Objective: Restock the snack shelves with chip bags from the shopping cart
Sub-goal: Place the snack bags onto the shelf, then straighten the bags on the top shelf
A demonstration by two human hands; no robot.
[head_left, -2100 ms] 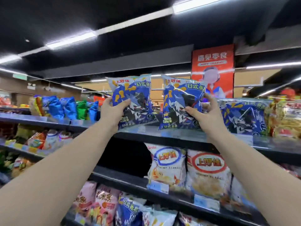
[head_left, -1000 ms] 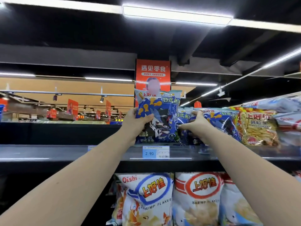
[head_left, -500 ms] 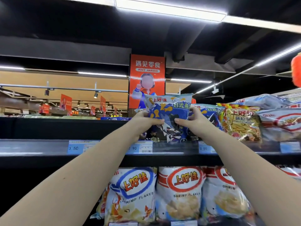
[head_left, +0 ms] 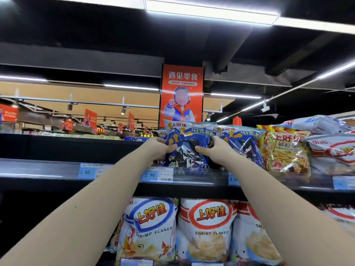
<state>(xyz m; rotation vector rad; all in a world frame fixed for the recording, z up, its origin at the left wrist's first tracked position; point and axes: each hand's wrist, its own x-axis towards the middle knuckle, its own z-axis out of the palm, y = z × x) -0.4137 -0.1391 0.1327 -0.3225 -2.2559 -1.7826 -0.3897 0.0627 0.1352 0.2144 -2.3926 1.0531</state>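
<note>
Left grip (head_left: 159, 150) and right grip (head_left: 216, 151) pinch blue chip bag (head_left: 189, 138), touching twin bag (head_left: 242, 142) beside prawn crackers (head_left: 286, 153).

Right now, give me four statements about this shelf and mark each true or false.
1. The left grip and right grip both hold one blue bag on the upper shelf. True.
2. The price tag directly below the left grip reads 3.50. False: it reads 2.90.
3. The yellow prawn cracker bag stands left of the blue bag. False: it stands to the right.
4. Shrimp flakes bags sit on the shelf below. True.
</note>
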